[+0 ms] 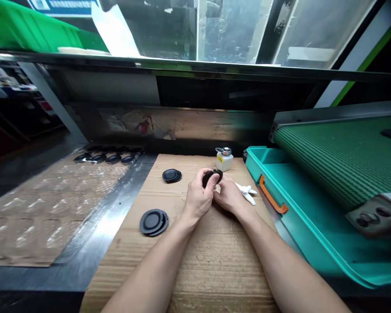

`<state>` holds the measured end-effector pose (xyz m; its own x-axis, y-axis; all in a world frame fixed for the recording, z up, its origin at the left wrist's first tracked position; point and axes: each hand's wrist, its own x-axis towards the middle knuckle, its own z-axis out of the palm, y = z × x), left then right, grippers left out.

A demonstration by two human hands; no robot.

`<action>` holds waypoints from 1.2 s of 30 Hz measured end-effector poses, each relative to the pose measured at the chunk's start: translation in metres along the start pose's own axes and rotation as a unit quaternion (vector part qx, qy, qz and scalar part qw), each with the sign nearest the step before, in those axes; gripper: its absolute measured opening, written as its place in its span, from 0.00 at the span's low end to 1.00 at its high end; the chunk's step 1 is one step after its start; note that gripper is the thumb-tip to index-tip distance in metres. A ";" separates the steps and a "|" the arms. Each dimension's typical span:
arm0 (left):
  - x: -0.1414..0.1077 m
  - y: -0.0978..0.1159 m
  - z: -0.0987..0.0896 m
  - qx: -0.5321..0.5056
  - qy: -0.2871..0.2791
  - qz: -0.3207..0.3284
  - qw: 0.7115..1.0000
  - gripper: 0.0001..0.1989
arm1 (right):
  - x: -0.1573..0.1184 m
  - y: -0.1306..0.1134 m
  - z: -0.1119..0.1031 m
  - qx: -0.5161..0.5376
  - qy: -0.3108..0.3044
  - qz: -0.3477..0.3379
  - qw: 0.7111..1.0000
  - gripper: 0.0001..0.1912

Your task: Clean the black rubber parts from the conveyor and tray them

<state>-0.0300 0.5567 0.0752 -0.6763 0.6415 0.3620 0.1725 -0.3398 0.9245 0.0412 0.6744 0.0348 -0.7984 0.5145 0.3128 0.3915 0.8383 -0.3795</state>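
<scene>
A black round disc (212,177) is pinched between the thumb and fingers of my left hand (198,198), tilted up above the cardboard sheet (215,261). My right hand (230,194) is close against the left, its fingers curled under the disc; what they hold, if anything, is hidden. Just right of that hand lies a white, thin-armed piece (247,191), perhaps cloth. A white square bottle (224,159) with a metal top stands behind my hands. To the left rest two small piles of black round discs, a nearer pile (153,221) and a farther pile (171,175).
A clear blister tray (52,195) on the left has black discs (113,159) in its far rows. On the right sits a teal bin (299,187) with an orange handle (273,198), beside a green conveyor belt (345,152). A metal shelf edge (195,64) crosses overhead.
</scene>
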 end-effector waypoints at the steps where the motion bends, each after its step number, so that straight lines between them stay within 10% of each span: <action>1: 0.003 -0.001 -0.002 0.018 0.024 -0.001 1.000 0.08 | 0.000 0.000 0.000 0.006 -0.003 -0.004 1.000 0.12; 6: 0.021 0.010 -0.034 0.110 -0.003 -0.022 0.994 0.08 | -0.002 -0.002 0.000 0.029 -0.004 0.011 1.000 0.17; 15: 0.089 0.014 -0.154 0.288 -0.040 -0.197 0.936 0.17 | -0.002 -0.002 -0.003 0.059 0.002 0.036 0.998 0.15; 31: 0.109 -0.012 -0.151 0.406 -0.097 -0.205 0.885 0.31 | -0.001 -0.006 -0.008 0.057 0.001 0.041 0.998 0.14; 36: 0.112 0.000 -0.145 0.481 -0.181 -0.223 0.829 0.42 | -0.004 -0.007 -0.013 0.055 -0.016 0.046 0.997 0.14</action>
<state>-0.2094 0.5286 0.0988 -0.5979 0.7787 -0.1900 0.5710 0.5801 0.5809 0.0473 0.6691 0.0476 -0.7761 0.5812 0.2447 0.4128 0.7616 -0.4996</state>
